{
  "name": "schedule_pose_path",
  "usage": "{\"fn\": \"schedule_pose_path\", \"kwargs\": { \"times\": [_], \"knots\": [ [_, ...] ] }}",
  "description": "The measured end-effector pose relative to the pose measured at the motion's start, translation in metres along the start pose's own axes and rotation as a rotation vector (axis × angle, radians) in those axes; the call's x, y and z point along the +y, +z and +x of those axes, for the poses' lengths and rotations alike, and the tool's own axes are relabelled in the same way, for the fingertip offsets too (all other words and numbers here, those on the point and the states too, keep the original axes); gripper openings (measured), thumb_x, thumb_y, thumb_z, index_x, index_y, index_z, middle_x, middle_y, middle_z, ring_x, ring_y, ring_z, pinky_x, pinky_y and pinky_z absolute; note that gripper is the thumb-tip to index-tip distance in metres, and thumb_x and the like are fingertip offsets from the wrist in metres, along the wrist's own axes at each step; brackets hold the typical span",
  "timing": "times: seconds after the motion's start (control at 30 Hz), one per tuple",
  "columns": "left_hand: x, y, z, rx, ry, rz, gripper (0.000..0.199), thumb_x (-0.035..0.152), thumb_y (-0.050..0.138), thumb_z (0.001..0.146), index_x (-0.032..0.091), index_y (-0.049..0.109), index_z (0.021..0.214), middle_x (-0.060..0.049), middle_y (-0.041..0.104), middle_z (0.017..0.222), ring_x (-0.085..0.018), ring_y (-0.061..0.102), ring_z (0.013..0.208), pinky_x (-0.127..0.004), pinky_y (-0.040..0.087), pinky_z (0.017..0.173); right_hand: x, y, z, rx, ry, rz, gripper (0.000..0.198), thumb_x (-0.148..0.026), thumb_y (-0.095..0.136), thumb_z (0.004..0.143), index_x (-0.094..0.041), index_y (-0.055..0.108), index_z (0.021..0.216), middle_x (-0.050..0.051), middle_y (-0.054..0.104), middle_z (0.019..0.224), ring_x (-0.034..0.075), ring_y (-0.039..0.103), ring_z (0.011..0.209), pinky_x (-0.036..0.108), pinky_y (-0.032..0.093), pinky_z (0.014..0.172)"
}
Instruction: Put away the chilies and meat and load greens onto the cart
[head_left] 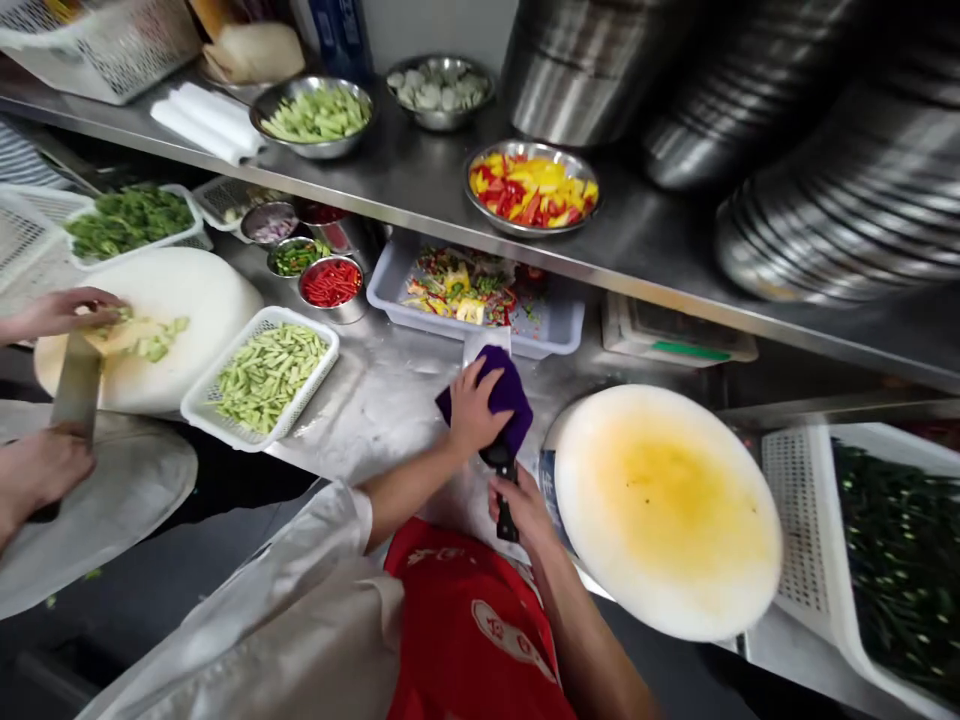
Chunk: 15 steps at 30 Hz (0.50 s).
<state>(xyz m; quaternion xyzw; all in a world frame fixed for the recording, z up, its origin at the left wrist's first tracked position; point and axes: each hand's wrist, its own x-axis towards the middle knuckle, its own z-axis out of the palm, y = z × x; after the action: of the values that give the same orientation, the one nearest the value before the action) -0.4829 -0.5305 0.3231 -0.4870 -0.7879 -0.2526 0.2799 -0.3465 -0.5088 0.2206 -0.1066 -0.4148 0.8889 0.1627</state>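
My right hand [525, 502] grips the black riveted handle of a cleaver [475, 344] in front of the red apron. A purple cloth [516, 395] covers most of the cleaver's blade; only its squared far end shows beyond the cloth. My left hand [475, 412] presses the cloth onto the blade, fingers bent over it. To the right of my hands stands a round white chopping block [667, 510] with a yellow stain in its middle. Beyond the blade's end is a grey tray [480, 325] of colourful vegetable scraps.
At the left, a co-worker's hands [49, 465] hold another cleaver [77, 385] over a second block [187, 300] with green pieces. Between us stands a basket [262, 437] of cut green sticks. A shelf [405, 190] with bowls overhangs the back; a basket of greens [802, 520] stands right.
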Motion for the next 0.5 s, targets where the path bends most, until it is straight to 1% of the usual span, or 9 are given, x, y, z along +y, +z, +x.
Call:
{"fn": "schedule_pose_path", "kwargs": {
  "times": [0.07, 0.13, 0.2, 0.27, 0.33, 0.37, 0.4, 0.43, 0.5],
  "knots": [
    [-0.001, -0.011, 0.079, -0.102, 0.105, 0.070, 0.064, 0.027, 0.081, 0.076, 0.024, 0.066, 0.139, -0.014, 0.050, 0.159, -0.039, 0.047, 0.144, -0.055, 0.037, 0.122, -0.041, 0.009, 0.010, 0.012, -0.026, 0.084, 0.048, -0.041, 0.078, 0.064, -0.021, 0.053, 0.099, -0.009, 0.053, 0.056, 0.010, 0.046, 0.040, 0.021, 0.034, 0.038],
    [-0.015, -0.013, 0.160, -0.189, 0.150, 0.052, 0.055, 0.022, 0.077, 0.080, 0.021, 0.069, 0.135, -0.015, 0.054, 0.157, -0.037, 0.047, 0.146, -0.054, 0.033, 0.125, -0.063, 0.008, 0.010, -0.001, -0.049, 0.145, 0.051, -0.040, 0.080, 0.064, -0.020, 0.055, 0.104, -0.009, 0.053, 0.057, 0.009, 0.045, 0.041, 0.020, 0.033, 0.037],
    [-0.037, -0.008, 0.228, -0.142, -0.029, -0.080, 0.039, 0.017, 0.072, 0.081, 0.015, 0.074, 0.120, -0.018, 0.066, 0.141, -0.038, 0.052, 0.141, -0.054, 0.033, 0.124, -0.062, -0.006, -0.002, 0.004, -0.062, 0.174, 0.051, -0.041, 0.081, 0.067, -0.020, 0.056, 0.105, -0.009, 0.053, 0.057, 0.009, 0.044, 0.039, 0.020, 0.032, 0.036],
    [-0.057, -0.002, 0.272, 0.087, -0.312, -0.401, 0.032, 0.019, 0.064, 0.087, 0.011, 0.073, 0.116, -0.019, 0.071, 0.130, -0.034, 0.058, 0.135, -0.048, 0.039, 0.121, -0.042, -0.026, -0.025, 0.051, -0.053, 0.173, 0.052, -0.043, 0.081, 0.068, -0.019, 0.056, 0.107, -0.009, 0.052, 0.054, 0.009, 0.042, 0.036, 0.021, 0.032, 0.035],
    [-0.069, -0.003, 0.280, 0.275, -0.491, -0.770, 0.036, 0.027, 0.059, 0.091, 0.011, 0.068, 0.122, -0.016, 0.073, 0.127, -0.028, 0.063, 0.129, -0.043, 0.045, 0.118, -0.015, -0.044, -0.050, 0.117, -0.023, 0.157, 0.052, -0.044, 0.080, 0.068, -0.019, 0.056, 0.106, -0.008, 0.053, 0.053, 0.010, 0.043, 0.035, 0.022, 0.034, 0.035],
    [-0.071, -0.007, 0.272, 0.299, -0.516, -0.927, 0.042, 0.033, 0.059, 0.091, 0.012, 0.066, 0.127, -0.013, 0.074, 0.127, -0.026, 0.064, 0.127, -0.043, 0.047, 0.117, -0.002, -0.050, -0.061, 0.143, -0.001, 0.151, 0.050, -0.043, 0.079, 0.068, -0.019, 0.056, 0.106, -0.008, 0.054, 0.054, 0.010, 0.043, 0.035, 0.022, 0.035, 0.035],
    [-0.071, -0.016, 0.255, 0.257, -0.518, -1.041, 0.048, 0.040, 0.060, 0.089, 0.013, 0.065, 0.129, -0.012, 0.074, 0.125, -0.026, 0.066, 0.124, -0.045, 0.049, 0.116, 0.009, -0.053, -0.070, 0.160, 0.019, 0.147, 0.048, -0.041, 0.077, 0.067, -0.019, 0.056, 0.105, -0.008, 0.055, 0.055, 0.010, 0.044, 0.036, 0.022, 0.037, 0.036],
    [-0.071, -0.028, 0.233, 0.179, -0.468, -1.124, 0.056, 0.049, 0.059, 0.088, 0.015, 0.064, 0.132, -0.010, 0.074, 0.127, -0.027, 0.066, 0.125, -0.048, 0.050, 0.116, 0.019, -0.054, -0.076, 0.166, 0.035, 0.142, 0.046, -0.038, 0.075, 0.066, -0.020, 0.056, 0.104, -0.008, 0.055, 0.055, 0.010, 0.044, 0.037, 0.022, 0.038, 0.037],
    [-0.072, -0.061, 0.178, 0.053, -0.363, -1.138, 0.065, 0.064, 0.053, 0.084, 0.029, 0.065, 0.137, 0.000, 0.071, 0.139, -0.030, 0.060, 0.137, -0.055, 0.049, 0.117, 0.032, -0.053, -0.083, 0.165, 0.044, 0.119, 0.041, -0.035, 0.070, 0.065, -0.020, 0.057, 0.101, -0.008, 0.054, 0.054, 0.011, 0.044, 0.037, 0.023, 0.040, 0.038]
  ]
}}
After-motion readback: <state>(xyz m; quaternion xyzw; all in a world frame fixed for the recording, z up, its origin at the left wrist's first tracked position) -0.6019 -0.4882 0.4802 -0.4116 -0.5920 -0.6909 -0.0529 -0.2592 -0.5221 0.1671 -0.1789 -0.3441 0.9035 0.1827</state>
